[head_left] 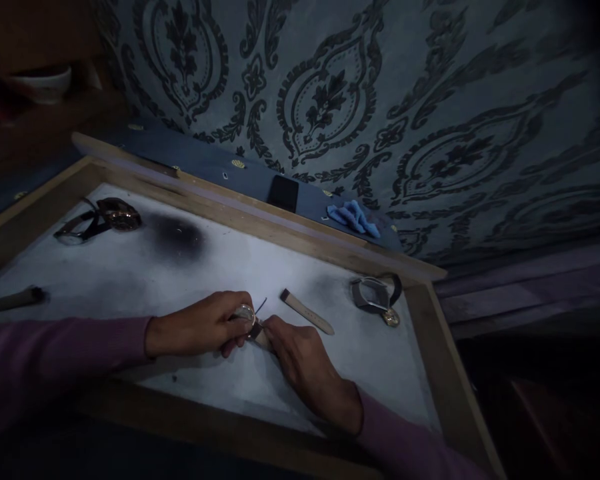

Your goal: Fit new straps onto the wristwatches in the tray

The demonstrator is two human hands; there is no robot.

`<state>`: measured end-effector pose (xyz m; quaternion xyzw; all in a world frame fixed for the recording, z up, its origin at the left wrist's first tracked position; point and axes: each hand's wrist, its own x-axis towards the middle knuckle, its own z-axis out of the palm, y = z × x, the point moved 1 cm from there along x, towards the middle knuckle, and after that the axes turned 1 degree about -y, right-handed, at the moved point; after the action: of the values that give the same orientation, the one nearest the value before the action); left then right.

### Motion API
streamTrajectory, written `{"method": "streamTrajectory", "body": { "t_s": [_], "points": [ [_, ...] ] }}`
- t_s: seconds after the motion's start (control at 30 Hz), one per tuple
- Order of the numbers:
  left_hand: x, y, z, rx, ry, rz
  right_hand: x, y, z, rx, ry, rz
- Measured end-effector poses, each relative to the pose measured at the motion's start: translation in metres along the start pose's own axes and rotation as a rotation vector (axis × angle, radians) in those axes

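My left hand (205, 325) is closed around a round silver wristwatch (245, 312), thumb across its face. Against the watch's lower right edge, my right hand (305, 357) pinches a brown leather watch strap (261, 339). The strap meets the case; whether it is fastened there I cannot tell. A thin dark rod (261, 305) sticks up between the hands, its lower end hidden. Just beyond my right hand lies a loose strap piece (307, 311) with a dark end and small holes.
A wooden-rimmed tray (260, 227) with a white floor surrounds the work. At its far left lie watches (120, 215); at right, a dark-strapped watch (373, 293) and gold piece (391, 317). A brush-like tool (13, 302) is at left. Beyond the rim are a dark phone-like slab (283, 193) and blue cloth (353, 218).
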<state>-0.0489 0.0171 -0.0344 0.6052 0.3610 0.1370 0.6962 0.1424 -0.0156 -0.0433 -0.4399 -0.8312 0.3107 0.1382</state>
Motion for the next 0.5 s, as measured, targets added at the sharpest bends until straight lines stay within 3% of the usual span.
{"method": "streamTrajectory", "body": {
  "t_s": [0.17,0.5],
  "points": [
    [0.0004,-0.0029,0.0028,-0.02,0.006,-0.03,-0.0024,0.0012,0.0043,-0.08,0.021,-0.059],
    [0.0003,0.0005,0.0045,-0.111,0.018,-0.115,-0.0011,0.0017,-0.0008,-0.034,0.009,-0.022]
  ]
}}
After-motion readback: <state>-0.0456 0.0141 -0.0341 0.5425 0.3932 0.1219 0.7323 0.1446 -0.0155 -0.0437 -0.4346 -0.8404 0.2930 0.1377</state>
